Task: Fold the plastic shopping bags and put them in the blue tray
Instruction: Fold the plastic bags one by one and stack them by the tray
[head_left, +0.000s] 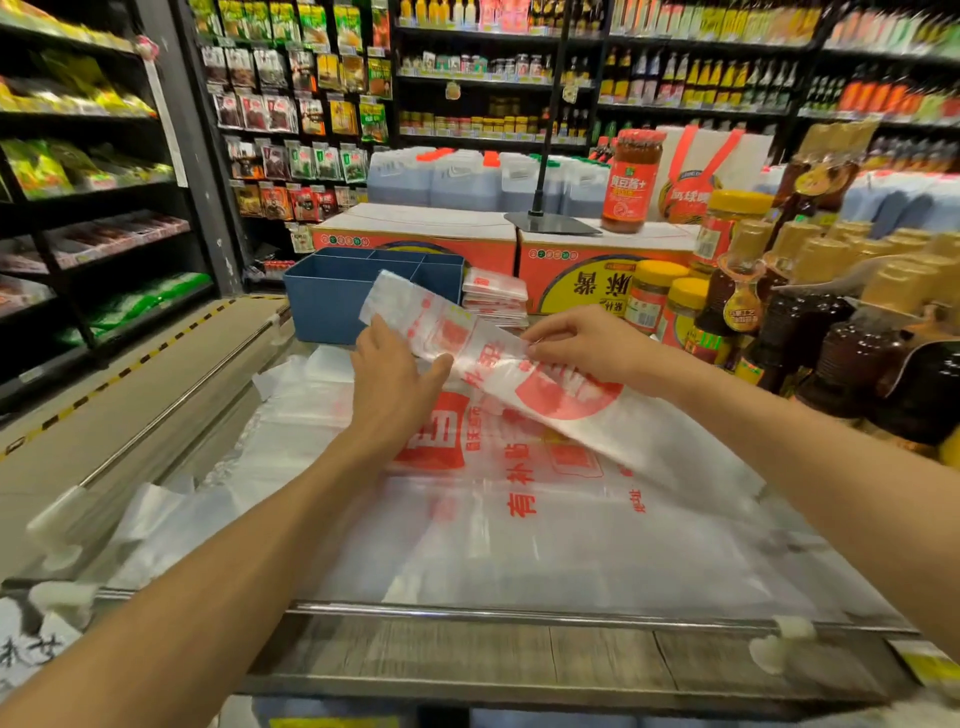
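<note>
The right hand (582, 345) curls its fingers (545, 347) down onto the upper edge of a plastic shopping bag (467, 338), pinching the thin film between fingertips and thumb. The left hand (395, 379) lies against the same bag from the near side, fingers almost straight and pointing up along the film, thumb spread to the right and pressed against it; it supports the bag with an open palm more than it grips. The bag is translucent white with red print, partly folded into a long strip, and is lifted off the worktop (467, 654), slanting from upper left by the tray down to the lower right.

Under it a loose pile of unfolded bags (519, 519) of the same kind spreads flat over the worktop, reaching the metal rail at the near edge. The blue tray (332, 301) stands at the far end of the worktop just behind the lifted bag, divided into compartments; what lies inside cannot be made out. Just right of the tray sits a stack of folded bags (496, 299), outside it, in front of orange cartons (571, 265). Jars and bottles (779, 291) crowd the right side, and a red sauce jar (631, 179) stands on the cartons
</note>
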